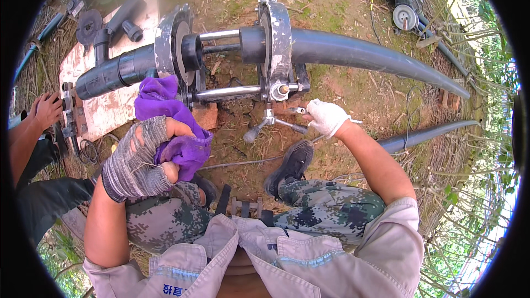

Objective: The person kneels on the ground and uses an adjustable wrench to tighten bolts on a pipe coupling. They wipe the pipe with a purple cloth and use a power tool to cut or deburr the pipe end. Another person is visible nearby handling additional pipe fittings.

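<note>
At nine o'clock, purple cloth [190,148], likely soft, best bunched centrally, is clutched by left hand [135,161]; tool [300,110] by right hand [327,117], three o'clock.

1 gloved left hand [135,160] and 1 gloved right hand [327,118] — 2 in all; 1 purple cloth [190,146]; 1 metal tool [300,110]; 2 ring clamps [282,33]; 2 black pipes [342,48] in them — 1 per clamp; 2 shiny rods [232,92] linking those; 1 grinder [406,17]; 2 dark shoes [292,165]; 1 co-worker [25,146]; 1 pale board [99,111].
</note>
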Available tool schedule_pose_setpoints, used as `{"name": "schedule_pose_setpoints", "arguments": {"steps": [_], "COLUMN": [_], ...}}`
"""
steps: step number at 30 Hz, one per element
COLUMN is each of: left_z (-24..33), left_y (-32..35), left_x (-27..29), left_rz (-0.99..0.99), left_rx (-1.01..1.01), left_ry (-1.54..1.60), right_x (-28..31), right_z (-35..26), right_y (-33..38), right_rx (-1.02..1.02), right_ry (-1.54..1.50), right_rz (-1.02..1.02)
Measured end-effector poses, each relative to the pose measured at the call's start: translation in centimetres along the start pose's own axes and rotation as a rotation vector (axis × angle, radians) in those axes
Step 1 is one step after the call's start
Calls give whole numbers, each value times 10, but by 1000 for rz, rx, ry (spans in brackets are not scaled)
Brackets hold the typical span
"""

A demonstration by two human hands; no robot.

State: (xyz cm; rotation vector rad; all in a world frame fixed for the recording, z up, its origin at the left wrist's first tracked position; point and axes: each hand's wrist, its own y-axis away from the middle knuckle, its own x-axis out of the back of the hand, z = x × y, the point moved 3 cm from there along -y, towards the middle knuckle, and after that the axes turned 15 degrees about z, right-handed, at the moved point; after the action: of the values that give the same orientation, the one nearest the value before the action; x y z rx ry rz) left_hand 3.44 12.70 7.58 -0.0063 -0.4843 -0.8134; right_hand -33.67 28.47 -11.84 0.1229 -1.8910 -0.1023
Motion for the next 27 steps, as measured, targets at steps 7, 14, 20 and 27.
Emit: {"name": "schedule_pose_setpoints", "arguments": {"steps": [7,14,20,27], "left_z": [-6,1,9,-46], "left_y": [3,-1,-12,-72], "left_x": [3,-3,-31,-109], "left_rz": [-27,-64,-31,0], "left_rx": [-1,-68,-254,-356], "left_ry": [-8,11,-218,-628], "right_x": [1,-4,13,2], "right_z": [0,-3,-16,-20], "right_y": [-3,-4,-18,-10], "right_rx": [43,58,72,21], "right_ry": [39,37,130,164], "right_rz": [-66,0,-87,-52]}}
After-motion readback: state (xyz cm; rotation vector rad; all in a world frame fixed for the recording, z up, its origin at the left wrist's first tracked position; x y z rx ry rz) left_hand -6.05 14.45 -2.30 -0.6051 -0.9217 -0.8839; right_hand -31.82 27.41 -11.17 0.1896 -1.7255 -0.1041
